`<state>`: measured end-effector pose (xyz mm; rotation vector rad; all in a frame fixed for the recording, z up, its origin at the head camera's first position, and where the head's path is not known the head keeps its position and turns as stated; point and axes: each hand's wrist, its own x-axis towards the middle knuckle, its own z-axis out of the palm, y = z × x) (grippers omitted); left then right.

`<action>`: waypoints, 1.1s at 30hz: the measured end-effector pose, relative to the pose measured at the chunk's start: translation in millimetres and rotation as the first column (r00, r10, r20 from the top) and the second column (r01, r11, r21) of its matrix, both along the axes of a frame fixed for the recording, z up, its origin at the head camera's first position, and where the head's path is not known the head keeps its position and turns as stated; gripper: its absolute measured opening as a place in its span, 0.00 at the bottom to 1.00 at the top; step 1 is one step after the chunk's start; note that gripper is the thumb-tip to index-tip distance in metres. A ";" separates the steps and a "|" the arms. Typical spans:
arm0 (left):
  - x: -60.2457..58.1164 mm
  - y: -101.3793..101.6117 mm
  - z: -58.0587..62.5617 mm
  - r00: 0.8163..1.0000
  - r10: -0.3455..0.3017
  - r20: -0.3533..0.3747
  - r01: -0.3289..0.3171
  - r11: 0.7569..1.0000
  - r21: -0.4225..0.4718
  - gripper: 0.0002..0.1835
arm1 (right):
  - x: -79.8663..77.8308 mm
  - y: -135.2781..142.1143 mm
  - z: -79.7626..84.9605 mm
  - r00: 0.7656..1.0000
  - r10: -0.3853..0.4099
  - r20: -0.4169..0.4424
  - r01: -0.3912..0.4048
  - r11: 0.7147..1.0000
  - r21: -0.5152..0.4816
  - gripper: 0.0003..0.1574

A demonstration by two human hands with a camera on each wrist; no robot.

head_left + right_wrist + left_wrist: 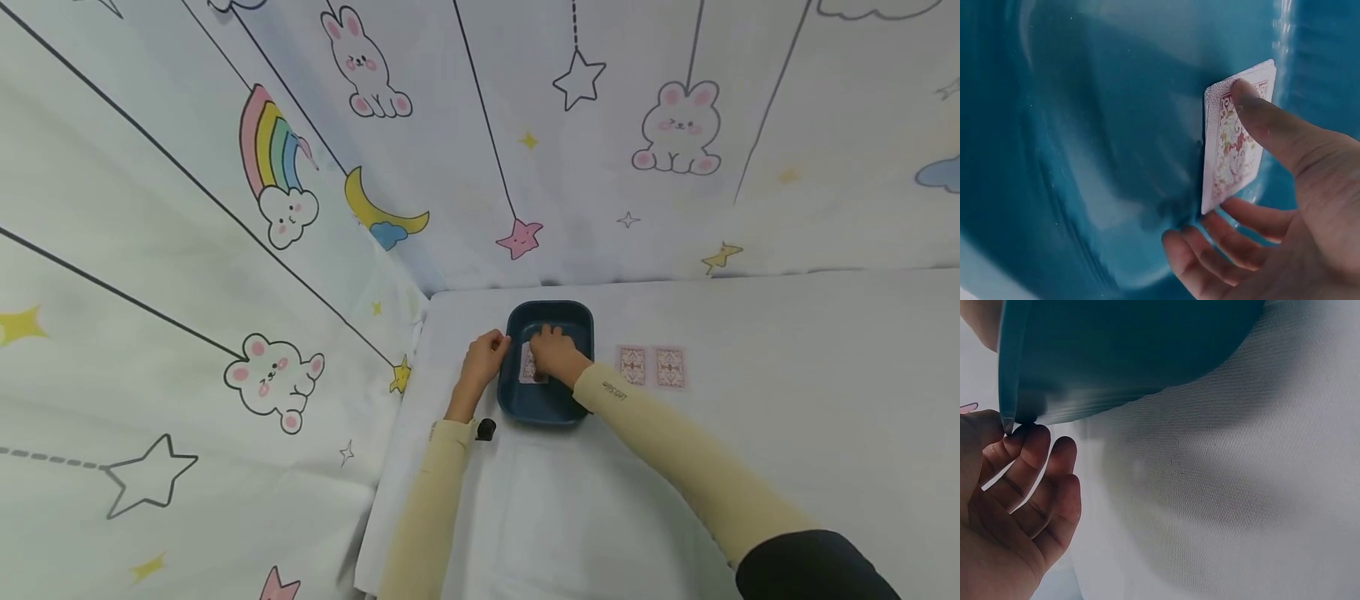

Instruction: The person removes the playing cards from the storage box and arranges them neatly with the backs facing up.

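A dark blue-green rectangular tub (542, 410) stands on the white surface. My left hand (483, 360) is at its left side; in the left wrist view the thumb and fingertips pinch the tub's rim (1009, 375). Inside the tub my right hand (557, 354) holds a small stack of playing cards (1235, 144), patterned in red on white. The right wrist view has the thumb on the cards' patterned face and fingers along the opposite edge. From the head view, that hand partly covers the cards (527, 367).
Two playing cards, a nearer one (632, 366) and a farther one (671, 367), lie patterned side up right of the tub. A small black object (486, 429) is by the left wrist. White cloth (465, 208) with cartoon drawings rises behind and on the left.
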<state>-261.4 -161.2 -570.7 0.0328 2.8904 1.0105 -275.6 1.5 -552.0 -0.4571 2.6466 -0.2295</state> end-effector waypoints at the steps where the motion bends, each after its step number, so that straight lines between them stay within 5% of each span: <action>1: 0.0 0.2 -0.9 1.000 -0.001 -0.004 0.001 1.000 -0.004 0.14 | 0.5 0.2 0.0 1.000 0.001 -0.016 -0.001 1.000 0.000 0.50; 7: -1.2 0.4 -0.8 1.000 -0.004 -0.015 0.004 1.000 -0.006 0.15 | 1.4 3.6 3.5 0.998 -0.049 -0.050 0.044 0.994 -0.098 0.45; 10: -1.2 0.2 -0.5 1.000 -0.008 -0.009 0.008 1.000 -0.001 0.15 | -1.4 7.9 0.3 0.996 -0.092 0.018 0.094 0.976 -0.198 0.43; 14: -0.9 -0.3 -1.7 1.000 -0.006 -0.004 0.006 1.000 0.014 0.15 | -2.1 16.7 -3.7 0.989 -0.117 0.089 0.141 0.925 -0.352 0.36; 21: -2.3 0.1 -4.6 1.000 0.011 -0.004 -0.011 1.000 0.017 0.14 | 1.5 33.8 -0.2 0.988 -0.127 0.088 0.154 0.846 -0.510 0.20; 33: -1.1 2.1 -4.0 1.000 0.029 0.009 -0.029 1.000 0.008 0.14 | 6.7 67.1 19.5 0.981 -0.153 0.119 0.193 0.709 -0.678 0.22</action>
